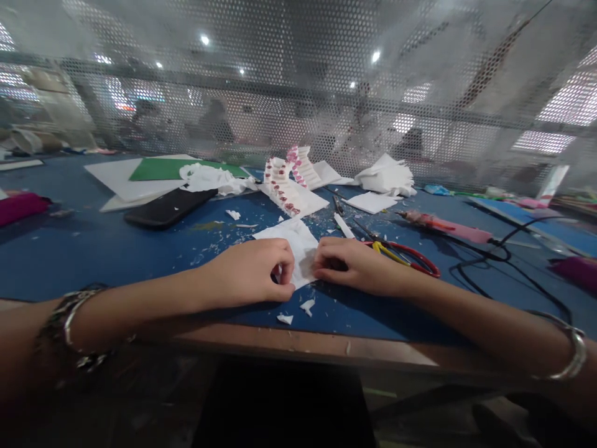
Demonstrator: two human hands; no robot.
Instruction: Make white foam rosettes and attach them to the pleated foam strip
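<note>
A small white sheet of tissue-like paper point(295, 235) lies turned cornerwise on the blue tabletop, close to the front edge. At its left side my left hand point(254, 270) is closed, fingers curled and thumb pressed towards them on the paper's edge. My right hand point(352, 264) is closed in the same way at the right edge. The exact fingertip contact is partly hidden. Scissors point(408, 256) with red and yellow handles lie just beyond my right hand. Torn white scraps point(308, 307) are scattered nearer to me.
Behind the paper stand white folded pieces with red and pink dots point(284, 190). A black phone point(170, 208), a green sheet point(186, 168) and crumpled tissue point(217, 180) are left. White tissues point(386, 176) and a pink glue gun point(452, 228) with its black cable lie right. A perforated screen point(280, 74) rises behind.
</note>
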